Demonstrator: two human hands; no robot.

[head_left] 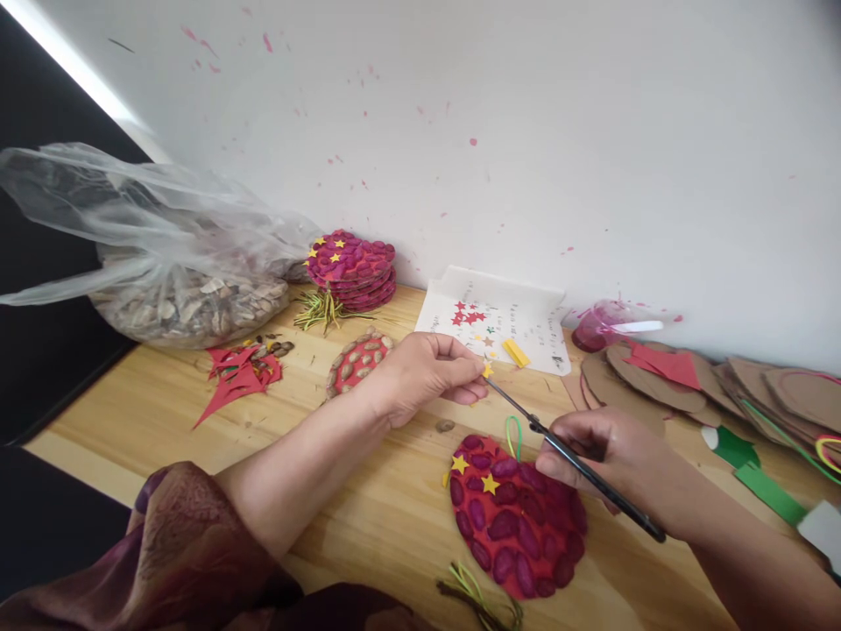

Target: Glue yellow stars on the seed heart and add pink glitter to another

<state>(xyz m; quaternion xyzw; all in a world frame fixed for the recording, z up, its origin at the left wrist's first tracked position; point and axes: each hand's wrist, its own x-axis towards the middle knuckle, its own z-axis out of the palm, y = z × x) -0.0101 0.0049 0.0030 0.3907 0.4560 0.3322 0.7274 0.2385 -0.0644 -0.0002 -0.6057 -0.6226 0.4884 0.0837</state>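
Observation:
My left hand (437,377) pinches a small yellow paper star (487,370) at its fingertips. In my right hand (608,456) are dark scissors (565,451), seen edge-on, with their tip against the star. Whether the blades are apart cannot be made out. Below the hands lies a round red disc (503,521) covered in purple-dyed seeds or pits, bearing yellow stars and a red one. A green loop (514,436) stands at its top and a yellow-brown tassel (478,596) lies at its bottom. Just beyond my left wrist is a red disc with undyed pits (358,361).
A printed sheet (539,315) carries red stars and a folded yellow strip (516,352). Decorated discs (358,294) are stacked by a plastic bag of shells or pits (190,302). Red scraps (243,377) lie left; cardboard discs (650,372) and a pink-stained cup (601,324) stand right.

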